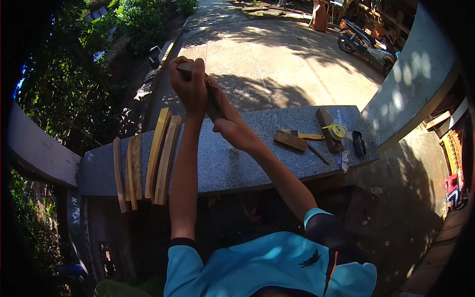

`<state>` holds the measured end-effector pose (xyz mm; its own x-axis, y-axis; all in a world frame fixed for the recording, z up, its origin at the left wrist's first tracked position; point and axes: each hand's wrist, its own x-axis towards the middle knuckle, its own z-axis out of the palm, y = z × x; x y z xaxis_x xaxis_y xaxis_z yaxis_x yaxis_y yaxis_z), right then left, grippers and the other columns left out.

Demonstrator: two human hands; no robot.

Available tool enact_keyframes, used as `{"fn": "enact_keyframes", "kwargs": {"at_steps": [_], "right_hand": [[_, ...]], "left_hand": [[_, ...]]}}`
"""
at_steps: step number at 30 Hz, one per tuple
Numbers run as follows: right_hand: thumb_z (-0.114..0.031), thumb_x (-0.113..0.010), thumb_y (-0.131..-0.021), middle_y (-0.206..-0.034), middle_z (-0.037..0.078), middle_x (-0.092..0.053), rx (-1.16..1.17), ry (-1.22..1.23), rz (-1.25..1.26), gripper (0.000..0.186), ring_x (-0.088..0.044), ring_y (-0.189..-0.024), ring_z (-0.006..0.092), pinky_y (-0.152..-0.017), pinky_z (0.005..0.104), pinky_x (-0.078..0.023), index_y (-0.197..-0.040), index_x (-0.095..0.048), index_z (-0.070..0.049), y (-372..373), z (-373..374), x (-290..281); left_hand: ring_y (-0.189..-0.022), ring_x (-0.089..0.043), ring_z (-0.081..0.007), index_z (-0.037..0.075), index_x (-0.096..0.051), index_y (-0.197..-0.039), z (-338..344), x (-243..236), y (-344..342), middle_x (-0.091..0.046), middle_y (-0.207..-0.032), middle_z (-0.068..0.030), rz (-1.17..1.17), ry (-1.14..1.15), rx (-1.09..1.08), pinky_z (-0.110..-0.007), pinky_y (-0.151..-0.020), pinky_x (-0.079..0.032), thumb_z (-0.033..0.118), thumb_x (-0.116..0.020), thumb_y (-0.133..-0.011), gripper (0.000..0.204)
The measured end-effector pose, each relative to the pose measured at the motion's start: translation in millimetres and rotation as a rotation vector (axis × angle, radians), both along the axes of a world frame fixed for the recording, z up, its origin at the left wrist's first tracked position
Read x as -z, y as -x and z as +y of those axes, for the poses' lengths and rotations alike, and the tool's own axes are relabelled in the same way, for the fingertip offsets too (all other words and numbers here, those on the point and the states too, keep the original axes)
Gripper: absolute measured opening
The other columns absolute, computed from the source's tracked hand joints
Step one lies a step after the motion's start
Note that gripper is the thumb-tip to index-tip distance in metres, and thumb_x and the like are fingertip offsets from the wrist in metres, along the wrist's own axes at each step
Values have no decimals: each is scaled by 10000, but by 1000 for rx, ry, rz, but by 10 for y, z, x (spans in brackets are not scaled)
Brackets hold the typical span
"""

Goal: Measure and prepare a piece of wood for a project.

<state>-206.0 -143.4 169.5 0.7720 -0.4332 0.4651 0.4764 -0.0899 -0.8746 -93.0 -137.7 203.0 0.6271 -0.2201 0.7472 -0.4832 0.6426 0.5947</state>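
Note:
My left hand [190, 86] is raised over the far side of the grey speckled bench [217, 168], its fingers wrapped round the upper end of a strip of wood [213, 108]. The strip slants down to the right, where my right hand [231, 123] closes on its lower part. Much of the strip is hidden behind my fingers. To the left of my left forearm lie several narrow wood strips, among them a yellowish one [158, 148] and a darker one [119, 173], their near ends jutting past the bench edge.
On the bench's right lie a yellow-handled paintbrush [310, 136], a brown wood block [291, 140], a thin stick [319, 154], a longer wood piece [324, 119], a yellow tape roll [337, 131] and a black object [358, 143]. Pale walls flank the bench. A motorbike [368, 44] stands beyond.

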Motion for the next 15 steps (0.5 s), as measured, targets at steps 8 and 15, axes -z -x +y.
{"fn": "enact_keyframes", "kwargs": {"at_steps": [8,15], "right_hand": [[-44,-415,-549,-1471,150,-60,54,-1,398,946,-5,-1366,255,-1085,345,-122,-1420,-48,-88,11,-291,1587],[-6,-412,-550,-1446,171,-130,56,139,-87,914,-69,-1361,278,-1092,353,-101,-1408,-102,-61,-91,-37,249]], "left_hand": [[-637,-480,-107,30,-525,-885,-30,56,-263,-551,-789,-50,72,-14,-116,-250,-607,-395,292,-442,-875,275],[-624,-449,-92,31,-520,-874,-42,38,-27,-463,-675,-10,30,-72,30,-236,-603,-386,238,-460,-827,220]]}}
